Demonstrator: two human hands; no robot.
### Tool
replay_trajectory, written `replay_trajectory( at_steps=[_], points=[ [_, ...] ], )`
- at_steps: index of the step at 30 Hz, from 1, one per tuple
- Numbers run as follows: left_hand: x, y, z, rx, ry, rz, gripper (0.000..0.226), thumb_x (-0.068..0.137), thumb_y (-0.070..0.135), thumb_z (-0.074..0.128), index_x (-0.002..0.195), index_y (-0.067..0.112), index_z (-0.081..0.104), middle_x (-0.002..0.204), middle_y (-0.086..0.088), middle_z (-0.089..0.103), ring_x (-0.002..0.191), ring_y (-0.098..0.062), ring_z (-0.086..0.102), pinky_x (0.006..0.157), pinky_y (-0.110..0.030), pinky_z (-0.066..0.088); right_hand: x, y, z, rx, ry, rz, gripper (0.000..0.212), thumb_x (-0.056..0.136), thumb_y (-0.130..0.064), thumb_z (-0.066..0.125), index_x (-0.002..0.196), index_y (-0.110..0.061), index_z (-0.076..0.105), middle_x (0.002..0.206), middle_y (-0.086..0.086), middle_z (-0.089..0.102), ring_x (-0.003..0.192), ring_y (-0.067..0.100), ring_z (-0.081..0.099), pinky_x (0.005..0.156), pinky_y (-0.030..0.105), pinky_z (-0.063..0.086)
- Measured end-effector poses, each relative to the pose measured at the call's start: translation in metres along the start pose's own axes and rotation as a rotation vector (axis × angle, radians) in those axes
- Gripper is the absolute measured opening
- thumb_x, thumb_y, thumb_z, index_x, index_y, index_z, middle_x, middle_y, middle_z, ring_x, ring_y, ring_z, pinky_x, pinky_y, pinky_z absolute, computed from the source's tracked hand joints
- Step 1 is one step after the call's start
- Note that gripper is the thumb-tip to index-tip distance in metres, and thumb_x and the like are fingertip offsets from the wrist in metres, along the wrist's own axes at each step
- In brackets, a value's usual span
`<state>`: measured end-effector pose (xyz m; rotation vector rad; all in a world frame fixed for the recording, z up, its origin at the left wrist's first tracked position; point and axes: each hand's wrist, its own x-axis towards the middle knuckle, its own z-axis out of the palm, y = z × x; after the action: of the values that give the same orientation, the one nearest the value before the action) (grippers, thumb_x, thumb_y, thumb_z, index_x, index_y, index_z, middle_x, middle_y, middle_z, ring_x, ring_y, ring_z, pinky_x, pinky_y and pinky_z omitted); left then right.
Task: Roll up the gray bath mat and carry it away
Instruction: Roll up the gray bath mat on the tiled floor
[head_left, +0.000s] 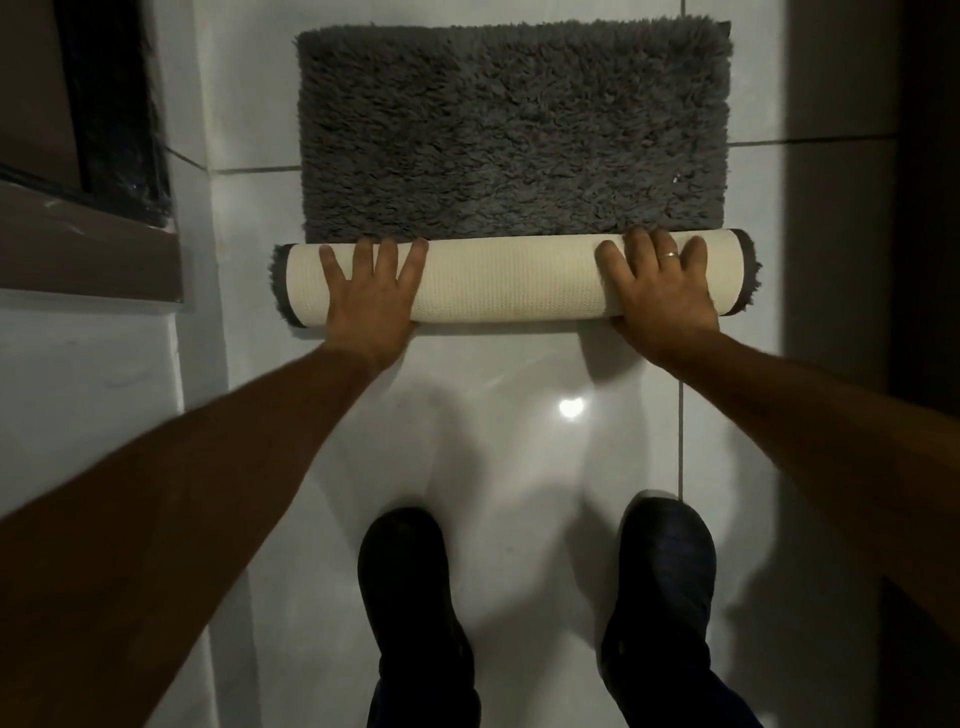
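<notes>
The gray shaggy bath mat (511, 130) lies on the white tile floor, its far part flat. Its near edge is rolled into a tube (511, 283) with the cream ribbed backing facing out and gray fringe showing at both ends. My left hand (371, 296) rests on top of the roll near its left end, fingers spread over the tube. On the roll's right end sits my right hand (662, 288), fingers curved over the top and thumb under the near side, a ring on one finger.
Glossy white floor tiles (519, 415) stretch between the roll and my two dark shoes (413, 592). A brown ledge and dark opening (88, 156) stand at the left. A dark wall or door edge (919, 208) runs down the right side.
</notes>
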<state>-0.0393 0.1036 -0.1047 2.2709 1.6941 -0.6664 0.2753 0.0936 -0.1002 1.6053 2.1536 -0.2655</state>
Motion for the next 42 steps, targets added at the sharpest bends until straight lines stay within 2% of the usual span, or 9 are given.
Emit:
replay_trajectory(
  at_steps=[5,11,17,20,23,28,32,38,42],
  points=[
    [-0.010,-0.008,0.001,-0.106,-0.069,0.074,0.085,0.084,0.041,0.070,0.153,0.020,0.024,0.146,-0.018,0.044,0.131,-0.041,0.041,0.111,-0.069,0.023,-0.008,0.022,-0.004,0.128,-0.053,-0.129,0.076,0.076,-0.042,0.077,0.138,-0.020,0.039,0.136,0.019,0.054,0.125,0.043,0.049,0.103,0.066,0.033],
    [-0.048,-0.004,0.002,-0.384,-0.594,0.162,0.112,0.062,0.047,0.088,0.150,0.021,0.023,0.144,-0.012,0.050,0.125,-0.034,0.054,0.103,-0.048,0.046,-0.047,0.017,0.001,0.414,-0.546,-0.244,0.070,0.070,-0.054,0.077,0.129,-0.033,0.047,0.126,0.000,0.063,0.117,0.024,0.058,0.103,0.054,0.045],
    [-0.096,-0.010,0.030,-0.110,0.177,0.335,0.063,0.065,0.044,0.087,0.113,0.012,0.062,0.116,-0.019,0.064,0.103,-0.038,0.061,0.092,-0.052,0.046,-0.071,0.018,0.018,0.342,-0.245,-0.238,0.095,0.066,-0.076,0.057,0.145,-0.025,0.040,0.143,0.017,0.042,0.125,0.041,0.043,0.100,0.062,0.038],
    [-0.116,0.002,0.050,-0.149,0.351,0.198,0.038,0.091,0.029,0.064,0.127,0.016,0.058,0.124,-0.018,0.064,0.111,-0.039,0.060,0.094,-0.052,0.041,-0.089,0.011,0.029,0.339,0.085,-0.202,0.070,0.079,-0.060,0.049,0.128,-0.010,0.051,0.128,0.019,0.055,0.115,0.042,0.052,0.099,0.058,0.036],
    [-0.114,0.032,0.052,-0.209,0.249,-0.034,0.059,0.098,0.046,0.043,0.145,0.012,0.044,0.150,-0.021,0.046,0.141,-0.041,0.039,0.115,-0.063,0.021,-0.095,0.000,0.033,0.316,0.150,-0.115,0.063,0.092,-0.051,0.041,0.138,-0.008,0.046,0.149,0.017,0.044,0.140,0.039,0.035,0.113,0.065,0.018],
    [-0.072,0.033,0.035,-0.139,-0.026,-0.065,0.137,0.059,0.094,0.048,0.158,0.010,0.002,0.166,-0.023,0.001,0.153,-0.043,-0.004,0.116,-0.072,0.000,-0.078,-0.010,0.022,0.105,0.023,-0.078,0.118,0.072,-0.086,0.046,0.154,-0.005,0.023,0.162,0.018,0.021,0.149,0.040,0.016,0.113,0.072,0.004],
    [-0.024,0.011,-0.002,-0.061,-0.042,-0.046,0.132,0.056,0.095,0.050,0.157,0.025,0.001,0.166,-0.017,0.004,0.151,-0.041,0.006,0.115,-0.070,0.004,-0.054,-0.015,0.011,0.029,0.022,-0.079,0.111,0.064,-0.065,0.077,0.147,-0.009,0.027,0.143,0.022,0.041,0.132,0.045,0.038,0.107,0.070,0.028],
    [-0.048,0.036,-0.002,-0.284,0.343,-0.046,0.051,0.090,0.048,0.056,0.129,0.015,0.051,0.130,-0.019,0.053,0.119,-0.040,0.049,0.096,-0.052,0.036,-0.015,-0.006,-0.001,0.229,-0.028,-0.064,0.096,0.077,-0.058,0.070,0.148,-0.010,0.028,0.162,0.019,0.022,0.150,0.041,0.011,0.115,0.070,0.004],
    [-0.040,0.050,0.011,-0.212,0.089,-0.037,0.124,0.072,0.081,0.053,0.157,0.003,0.005,0.165,-0.027,0.002,0.152,-0.045,-0.003,0.120,-0.062,-0.007,0.018,0.019,-0.015,0.334,-0.095,-0.167,0.101,0.077,-0.068,0.060,0.154,-0.013,0.024,0.166,0.015,0.008,0.152,0.037,0.006,0.115,0.068,0.000]
  ],
)
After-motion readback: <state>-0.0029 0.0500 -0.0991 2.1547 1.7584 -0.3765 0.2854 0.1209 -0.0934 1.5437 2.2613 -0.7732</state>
